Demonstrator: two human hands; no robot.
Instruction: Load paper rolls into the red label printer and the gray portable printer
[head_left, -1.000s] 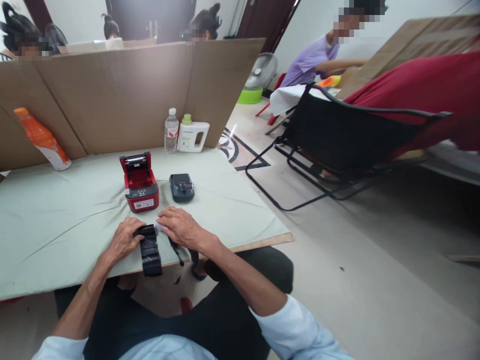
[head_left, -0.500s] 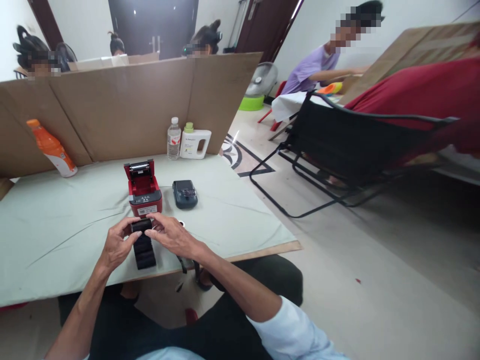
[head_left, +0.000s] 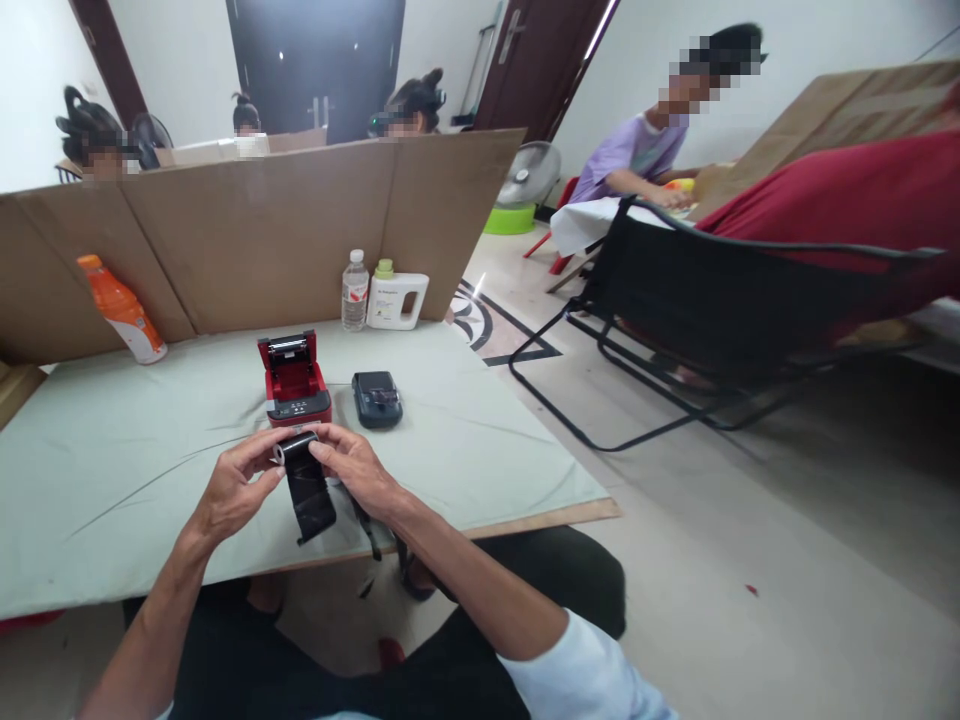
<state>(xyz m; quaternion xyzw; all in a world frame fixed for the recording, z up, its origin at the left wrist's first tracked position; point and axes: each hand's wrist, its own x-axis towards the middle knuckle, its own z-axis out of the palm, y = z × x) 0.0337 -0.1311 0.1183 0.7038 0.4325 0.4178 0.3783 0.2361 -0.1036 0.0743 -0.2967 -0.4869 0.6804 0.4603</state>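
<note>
Between my two hands is a roll of black ribbon [head_left: 298, 448], a loose strip of it hanging down over the table's front part. My left hand [head_left: 238, 478] grips the roll's left end, where a pale core shows. At the other end, my right hand [head_left: 357, 468] has its thumb on top of the roll, with its fingers partly hidden behind. Just beyond my hands stands a small red label printer [head_left: 297, 390] with its lid raised. To its right lies a dark handheld device [head_left: 377, 400], flat on the cloth.
A cardboard screen [head_left: 270, 225] closes off the table's back. Before it stand an orange bottle [head_left: 124, 310], a clear water bottle [head_left: 355, 292] and a white jug [head_left: 397, 300]. A black folding chair [head_left: 697, 300] with a person in red is to the right; other people sit beyond.
The roll has turned and tilted in my hands, so its pale left end now shows. Its hanging strip has swung to the right. The whole view has shifted slightly.
</note>
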